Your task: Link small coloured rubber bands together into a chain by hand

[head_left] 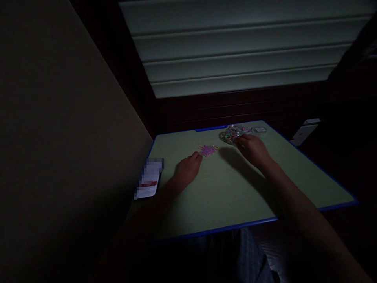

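Observation:
My left hand (pixel 187 169) rests on a pale green table (pixel 224 192), fingers curled, its fingertips just left of a small pile of pink and purple loops (pixel 207 149). My right hand (pixel 253 149) reaches to the far side, its fingers bunched at the edge of a clear round container (pixel 232 133) full of small coloured loops. The dim light hides whether those fingers hold anything.
A clear lid (pixel 259 130) lies right of the container. A white and red card (pixel 149 179) sits at the table's left edge. The table has a blue rim, a wall stands at the left, window blinds (pixel 235 47) behind, a white object (pixel 304 131) at the right.

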Action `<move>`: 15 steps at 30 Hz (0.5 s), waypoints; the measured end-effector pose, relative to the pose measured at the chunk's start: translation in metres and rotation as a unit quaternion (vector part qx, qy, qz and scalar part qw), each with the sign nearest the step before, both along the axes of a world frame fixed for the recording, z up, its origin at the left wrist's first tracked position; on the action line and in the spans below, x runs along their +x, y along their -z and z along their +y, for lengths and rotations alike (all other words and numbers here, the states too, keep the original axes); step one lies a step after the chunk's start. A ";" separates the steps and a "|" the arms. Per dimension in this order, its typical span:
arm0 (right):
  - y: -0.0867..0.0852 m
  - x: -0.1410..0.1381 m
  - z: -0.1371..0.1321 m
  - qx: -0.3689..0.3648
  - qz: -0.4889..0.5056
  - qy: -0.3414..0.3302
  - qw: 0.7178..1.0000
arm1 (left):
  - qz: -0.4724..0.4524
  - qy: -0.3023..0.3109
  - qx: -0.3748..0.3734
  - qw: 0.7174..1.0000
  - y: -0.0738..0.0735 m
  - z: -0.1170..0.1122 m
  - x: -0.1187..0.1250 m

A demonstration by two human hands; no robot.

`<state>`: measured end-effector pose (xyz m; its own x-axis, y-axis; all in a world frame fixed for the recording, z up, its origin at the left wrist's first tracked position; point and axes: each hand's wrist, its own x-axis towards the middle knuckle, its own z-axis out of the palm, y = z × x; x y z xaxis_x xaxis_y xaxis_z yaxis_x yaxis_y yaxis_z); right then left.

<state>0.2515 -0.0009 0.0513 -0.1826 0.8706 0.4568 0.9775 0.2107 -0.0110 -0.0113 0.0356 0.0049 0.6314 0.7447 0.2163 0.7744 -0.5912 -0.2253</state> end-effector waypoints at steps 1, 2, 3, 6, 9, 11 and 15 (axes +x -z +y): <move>0.000 -0.001 0.000 -0.001 -0.001 -0.009 1.000 | 0.002 0.000 -0.001 1.000 0.001 0.000 0.000; 0.001 -0.002 0.000 0.001 0.000 -0.015 1.000 | 0.005 0.000 -0.003 1.000 0.001 0.001 -0.001; 0.001 -0.003 0.000 0.003 0.001 -0.019 1.000 | 0.008 -0.001 -0.008 1.000 0.001 0.002 -0.001; 0.002 -0.002 0.001 0.000 -0.002 -0.022 1.000 | 0.007 -0.013 -0.027 1.000 0.002 0.003 -0.001; 0.003 -0.001 0.001 -0.010 -0.005 -0.024 1.000 | -0.015 -0.018 -0.041 0.999 0.002 0.003 -0.001; 0.003 -0.002 0.001 -0.013 -0.005 -0.029 0.999 | -0.024 -0.019 -0.044 0.999 0.003 0.003 0.000; 0.006 -0.004 0.002 -0.021 -0.013 -0.038 0.999 | -0.003 -0.023 -0.034 0.999 0.004 0.002 0.002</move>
